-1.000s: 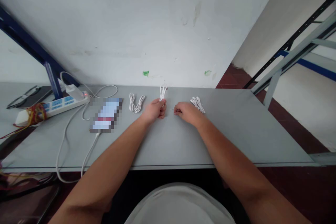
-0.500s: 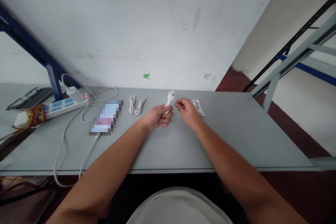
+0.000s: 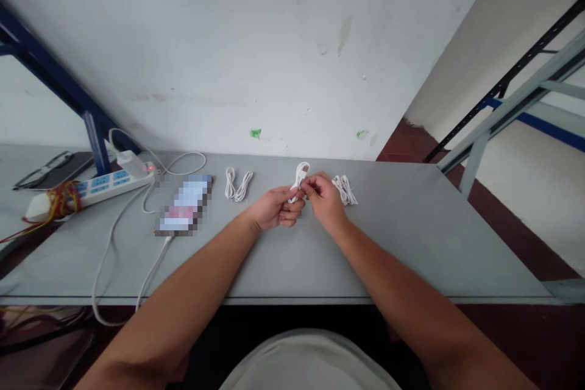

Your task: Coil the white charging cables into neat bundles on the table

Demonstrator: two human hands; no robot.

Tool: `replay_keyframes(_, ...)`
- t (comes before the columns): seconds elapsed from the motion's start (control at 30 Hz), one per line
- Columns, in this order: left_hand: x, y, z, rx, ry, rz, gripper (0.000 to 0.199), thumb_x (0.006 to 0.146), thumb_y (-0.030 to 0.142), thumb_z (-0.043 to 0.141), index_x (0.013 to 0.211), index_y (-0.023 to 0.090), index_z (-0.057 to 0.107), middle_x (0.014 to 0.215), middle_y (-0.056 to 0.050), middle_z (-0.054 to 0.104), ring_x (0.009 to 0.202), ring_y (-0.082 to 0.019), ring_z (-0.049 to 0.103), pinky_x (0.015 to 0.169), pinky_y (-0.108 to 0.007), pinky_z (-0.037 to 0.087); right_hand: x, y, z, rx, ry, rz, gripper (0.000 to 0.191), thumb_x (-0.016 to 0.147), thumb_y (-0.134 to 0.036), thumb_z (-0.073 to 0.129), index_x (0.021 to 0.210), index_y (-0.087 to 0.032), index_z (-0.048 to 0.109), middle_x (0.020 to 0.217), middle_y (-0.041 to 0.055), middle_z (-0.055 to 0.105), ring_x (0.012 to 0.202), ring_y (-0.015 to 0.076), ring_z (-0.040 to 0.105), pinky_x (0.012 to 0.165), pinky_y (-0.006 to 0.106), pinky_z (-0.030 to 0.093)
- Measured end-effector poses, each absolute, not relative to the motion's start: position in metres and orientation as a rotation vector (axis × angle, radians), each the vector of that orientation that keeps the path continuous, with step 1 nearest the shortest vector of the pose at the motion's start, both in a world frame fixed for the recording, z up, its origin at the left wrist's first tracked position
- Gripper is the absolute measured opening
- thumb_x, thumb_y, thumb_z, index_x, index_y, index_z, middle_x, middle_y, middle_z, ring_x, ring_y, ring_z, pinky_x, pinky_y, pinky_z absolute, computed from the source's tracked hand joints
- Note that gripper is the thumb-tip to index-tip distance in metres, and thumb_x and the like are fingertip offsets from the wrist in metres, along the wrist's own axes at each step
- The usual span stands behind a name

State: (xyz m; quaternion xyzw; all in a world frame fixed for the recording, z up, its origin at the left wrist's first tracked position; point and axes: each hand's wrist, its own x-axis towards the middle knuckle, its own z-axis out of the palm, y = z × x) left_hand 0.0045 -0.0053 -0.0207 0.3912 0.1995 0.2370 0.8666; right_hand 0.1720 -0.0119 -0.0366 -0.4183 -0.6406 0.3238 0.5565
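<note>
White coiled cable (image 3: 301,170) is gripped in left hand (image 3: 278,207), to right of phone (image 3: 186,204). Right hand (image 3: 326,198), earlier kept apart, now is brought to cable; whether fingers are closed on it cannot be told.

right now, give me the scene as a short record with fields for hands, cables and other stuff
left hand: holds a looped white cable
right hand: fingertips at that cable; grip unclear
left of hands: two white coils on the grey table
right of hands: white cable bundle
far left: power strip with a red light; pixelated device with a white lead
</note>
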Motion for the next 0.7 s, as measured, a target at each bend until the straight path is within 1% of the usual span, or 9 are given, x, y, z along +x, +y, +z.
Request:
replay_keyframes(0.1, 0.006, -0.005, -0.022, 0.815, 0.415, 0.508, 0.020, 0.090, 0.040, 0.052, 0.088, 0.022, 0.045, 0.061, 0.007, 0.018, 0.044, -0.007, 0.018, 0.041, -0.017, 0.019, 0.172, -0.015, -0.034, -0.963, -1.561, 0.675, 0.017, 0.090, -0.034, 0.055, 0.080, -0.021, 0.059, 0.078, 0.0009, 0.061, 0.074, 0.0154, 0.057, 0.073, 0.030, 0.045)
replay_keyframes(0.23, 0.007, -0.006, -0.022, 0.823, 0.431, 0.513, 0.021, 0.090, 0.040, 0.053, 0.086, 0.021, 0.045, 0.060, 0.007, 0.019, 0.043, -0.006, 0.019, 0.041, -0.017, 0.020, 0.173, -0.015, -0.034, -0.987, -1.564, 0.728, 0.017, 0.092, -0.035, 0.053, 0.084, -0.021, 0.057, 0.076, 0.0002, 0.064, 0.075, 0.0162, 0.060, 0.076, 0.031, 0.045)
replay_keyframes(0.37, 0.010, -0.006, -0.025, 0.871, 0.487, 0.542, 0.025, 0.089, 0.041, 0.055, 0.082, 0.020, 0.043, 0.059, 0.008, 0.023, 0.043, -0.006, 0.020, 0.041, -0.018, 0.022, 0.171, -0.017, -0.035, -1.052, -1.527, 0.771, 0.017, 0.091, -0.037, 0.051, 0.088, -0.021, 0.056, 0.075, 0.0006, 0.065, 0.073, 0.0169, 0.061, 0.076, 0.032, 0.047)
replay_keyframes(0.53, 0.019, -0.007, -0.031, 0.965, 0.621, 0.625, 0.031, 0.087, 0.045, 0.057, 0.079, 0.021, 0.039, 0.057, 0.009, 0.023, 0.041, -0.005, 0.018, 0.040, -0.018, 0.020, 0.167, -0.021, -0.035, -1.217, -1.569, 0.586, 0.013, 0.089, -0.031, 0.052, 0.087, -0.020, 0.058, 0.085, 0.0048, 0.067, 0.082, 0.0197, 0.061, 0.078, 0.034, 0.046)
replay_keyframes(0.7, 0.032, -0.008, -0.040, 1.065, 0.857, 0.750, 0.032, 0.087, 0.048, 0.052, 0.076, 0.022, 0.038, 0.053, 0.009, 0.026, 0.038, -0.006, 0.021, 0.037, -0.019, 0.018, 0.164, -0.020, -0.038, -1.255, -1.580, 0.494, 0.012, 0.088, -0.030, 0.053, 0.087, -0.020, 0.059, 0.087, 0.0060, 0.066, 0.082, 0.0201, 0.060, 0.077, 0.034, 0.047)
